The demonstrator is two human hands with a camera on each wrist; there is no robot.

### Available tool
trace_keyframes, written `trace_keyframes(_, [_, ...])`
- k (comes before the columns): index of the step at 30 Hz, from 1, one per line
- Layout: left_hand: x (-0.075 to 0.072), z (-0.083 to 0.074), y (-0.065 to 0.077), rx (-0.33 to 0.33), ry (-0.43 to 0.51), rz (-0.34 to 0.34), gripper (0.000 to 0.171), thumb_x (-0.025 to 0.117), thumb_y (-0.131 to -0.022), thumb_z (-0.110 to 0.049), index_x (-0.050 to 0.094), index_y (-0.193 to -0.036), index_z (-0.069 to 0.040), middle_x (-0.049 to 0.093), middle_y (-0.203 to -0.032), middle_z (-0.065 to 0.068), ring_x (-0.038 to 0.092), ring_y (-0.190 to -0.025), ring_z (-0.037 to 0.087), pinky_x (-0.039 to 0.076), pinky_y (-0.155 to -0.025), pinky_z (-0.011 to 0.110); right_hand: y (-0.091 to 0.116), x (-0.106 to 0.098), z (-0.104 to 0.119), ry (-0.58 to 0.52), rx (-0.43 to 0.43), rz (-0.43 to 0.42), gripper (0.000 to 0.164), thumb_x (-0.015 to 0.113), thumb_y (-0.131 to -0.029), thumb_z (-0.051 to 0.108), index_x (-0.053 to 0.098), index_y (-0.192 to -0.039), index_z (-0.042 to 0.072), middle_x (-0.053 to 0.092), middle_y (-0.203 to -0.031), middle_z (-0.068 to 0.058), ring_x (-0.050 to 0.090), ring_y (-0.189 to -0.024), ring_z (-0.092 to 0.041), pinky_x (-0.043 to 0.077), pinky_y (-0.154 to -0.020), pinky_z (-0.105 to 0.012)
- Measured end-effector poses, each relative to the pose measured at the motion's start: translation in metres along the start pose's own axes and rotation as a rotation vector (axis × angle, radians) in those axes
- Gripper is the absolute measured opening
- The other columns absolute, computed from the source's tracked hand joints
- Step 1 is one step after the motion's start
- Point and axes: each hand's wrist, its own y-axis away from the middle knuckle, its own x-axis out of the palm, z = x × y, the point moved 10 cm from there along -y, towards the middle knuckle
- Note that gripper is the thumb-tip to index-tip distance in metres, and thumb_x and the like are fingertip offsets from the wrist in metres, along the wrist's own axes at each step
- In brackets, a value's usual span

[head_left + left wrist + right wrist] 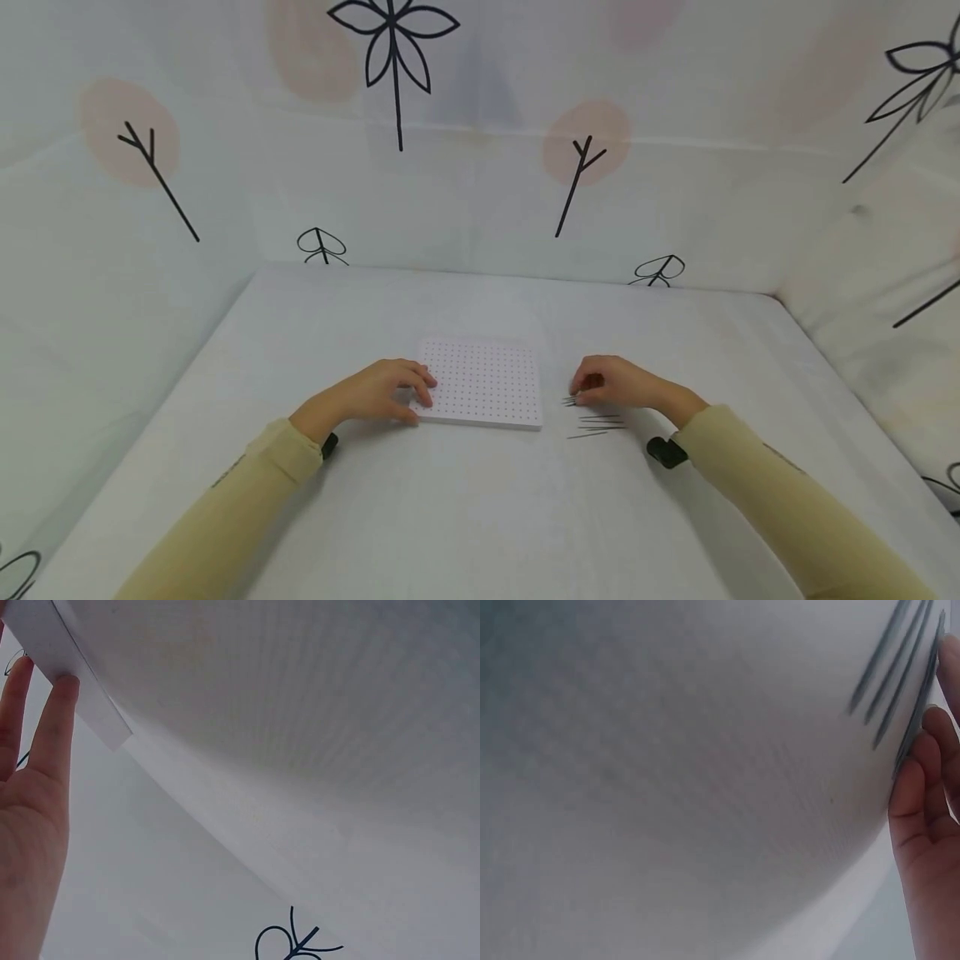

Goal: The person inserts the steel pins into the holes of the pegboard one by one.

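A white pegboard (480, 382) with rows of small holes lies flat on the table. At its left edge rests my left hand (382, 392), with fingertips on the board's top and the thumb by its near corner. The left wrist view shows two fingers (56, 724) against the board's side (82, 690). To the right of the board, my right hand (618, 383) has thumb and curled fingers pinching thin dark pins (569, 402) at the tabletop. Several more loose pins (600, 428) lie just nearer; some show beside the fingers (909, 799) in the right wrist view.
A white cloth covers the table (480, 517). Pale fabric walls (480, 208) with printed plants stand around the back and sides. Dark wrist devices (666, 452) are worn under both forearms.
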Motion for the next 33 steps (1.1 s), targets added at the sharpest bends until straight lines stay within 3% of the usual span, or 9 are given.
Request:
trace_keyframes(21, [0.001, 0.001, -0.001, 0.005, -0.010, -0.002, 0.020, 0.079, -0.073, -0.013, 0.070, -0.091, -0.018, 0.059, -0.120, 0.002, 0.044, -0.122, 0.026, 0.031, -0.104, 0.044, -0.005, 0.010, -0.011, -0.041, 0.110, 0.073, 0.004, 0.064, -0.088, 0.014, 0.062, -0.087, 0.010, 0.057, -0.083, 0.004, 0.049, -0.081, -0.016, 0.043, -0.073, -0.030])
trace_keyframes(27, [0.001, 0.000, -0.001, 0.009, -0.010, -0.001, 0.020, 0.079, -0.073, -0.012, 0.070, -0.091, -0.017, 0.059, -0.120, 0.002, 0.045, -0.122, 0.026, 0.031, -0.104, 0.044, -0.002, 0.009, -0.010, -0.045, 0.115, 0.060, 0.005, 0.062, -0.090, 0.014, 0.061, -0.088, 0.010, 0.058, -0.086, 0.004, 0.050, -0.083, -0.016, 0.044, -0.077, -0.032])
trace_keyframes(33, [0.000, -0.001, 0.000, 0.002, -0.010, 0.001, 0.019, 0.079, -0.073, -0.013, 0.070, -0.091, -0.017, 0.058, -0.120, 0.002, 0.044, -0.122, 0.026, 0.031, -0.104, 0.045, 0.003, 0.003, -0.007, -0.036, 0.093, 0.006, 0.007, 0.059, -0.092, 0.014, 0.058, -0.092, 0.007, 0.056, -0.087, 0.003, 0.049, -0.080, -0.014, 0.044, -0.071, -0.027])
